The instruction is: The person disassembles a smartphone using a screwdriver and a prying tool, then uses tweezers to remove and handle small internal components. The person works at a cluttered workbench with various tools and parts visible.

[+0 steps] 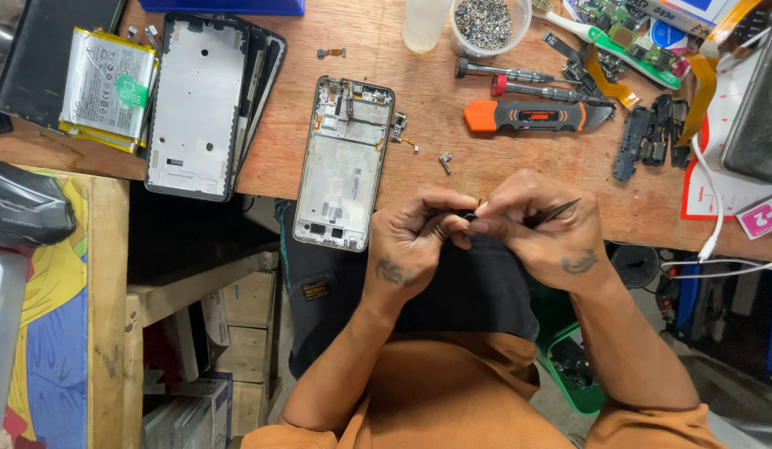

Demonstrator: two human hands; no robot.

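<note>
Both hands meet at the wooden table's (452,179) front edge: the left hand (415,241) pinches a small dark part (467,216), the right hand (540,233) grips tweezers (556,214) beside an opened phone frame (343,162)

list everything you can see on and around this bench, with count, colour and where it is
opened phone frame: 1, silver, bench centre, lower end over the edge
phone back frames: stacked, count unclear, silver and black, bench left
battery: 1, silver with yellow edge, far left
utility knife: 1, orange and black, right of centre
screwdrivers: 2, dark shafts, one red collar, above the knife
cup of screws: 1, clear, top centre
small black parts: several, right
white cable: 1, right edge
cardboard boxes: several, brown, under the bench
left hand: fingers pinch a tiny dark part
right hand: holds dark tweezers at that part
</note>
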